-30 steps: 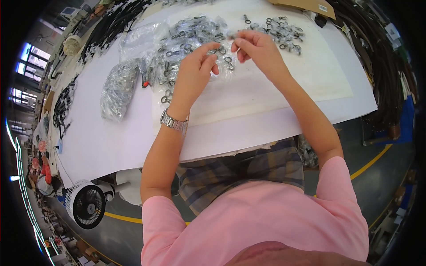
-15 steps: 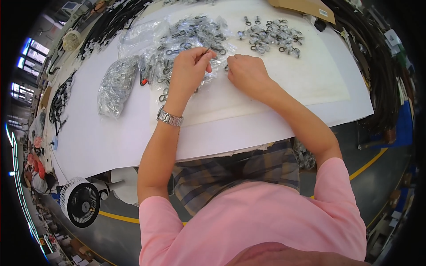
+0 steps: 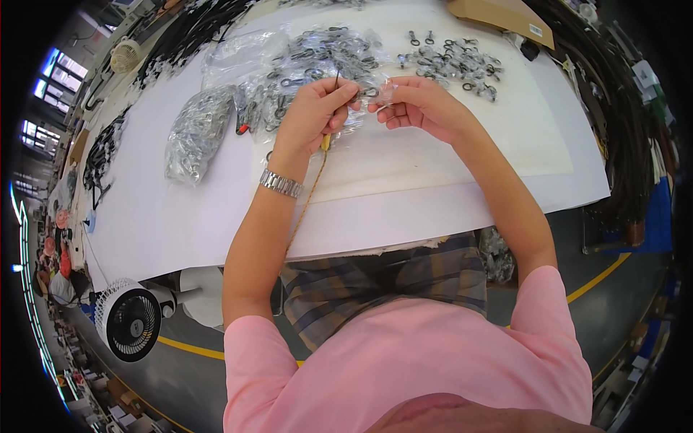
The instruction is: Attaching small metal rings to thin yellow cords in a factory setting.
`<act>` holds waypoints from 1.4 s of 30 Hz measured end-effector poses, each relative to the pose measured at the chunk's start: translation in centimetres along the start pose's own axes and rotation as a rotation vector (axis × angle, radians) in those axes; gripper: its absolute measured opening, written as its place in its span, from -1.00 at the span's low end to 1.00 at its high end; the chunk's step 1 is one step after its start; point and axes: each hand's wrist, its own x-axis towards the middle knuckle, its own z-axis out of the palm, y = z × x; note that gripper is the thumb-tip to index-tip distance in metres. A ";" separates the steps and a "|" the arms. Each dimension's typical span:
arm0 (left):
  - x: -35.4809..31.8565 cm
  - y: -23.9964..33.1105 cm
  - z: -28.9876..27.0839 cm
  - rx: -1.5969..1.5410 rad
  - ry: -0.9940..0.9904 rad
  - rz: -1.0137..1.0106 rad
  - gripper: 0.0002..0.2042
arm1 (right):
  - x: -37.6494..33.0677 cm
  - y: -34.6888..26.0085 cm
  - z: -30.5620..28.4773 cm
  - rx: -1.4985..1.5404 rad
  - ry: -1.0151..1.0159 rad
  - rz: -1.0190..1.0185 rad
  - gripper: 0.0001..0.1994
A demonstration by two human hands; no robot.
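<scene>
My left hand (image 3: 317,112) is closed around a thin pointed tool with a yellow handle (image 3: 325,142); its dark tip sticks up past the fingers, and a twisted cord (image 3: 309,198) hangs from it. Thumb and index of my right hand (image 3: 426,105) pinch a small clear plastic wrapper (image 3: 387,90), the other fingers loosely curled. A dark metal ring piece (image 3: 369,92) shows between the two hands, at my left fingertips. Just beyond lies a heap of plastic-wrapped metal ring pieces (image 3: 325,54). Another group of ring pieces (image 3: 458,65) sits farther right.
A full clear plastic bag (image 3: 198,133) lies left of the heap, beside a red-tipped tool (image 3: 243,129). Black cords (image 3: 184,40) cover the far left, and dark strips (image 3: 621,123) hang at the right. A cardboard box (image 3: 502,20) stands far right; a fan (image 3: 130,321) is at the near left.
My right hand has turned from palm down to a raised pinch, with the wrapper now visible. The tool's yellow handle and cord have come into sight under my left hand. The view has shifted slightly.
</scene>
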 end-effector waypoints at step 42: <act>-1.2 1.4 2.7 0.446 0.225 0.242 -0.81 | -0.1 0.1 -0.1 -0.226 -0.105 0.113 -0.69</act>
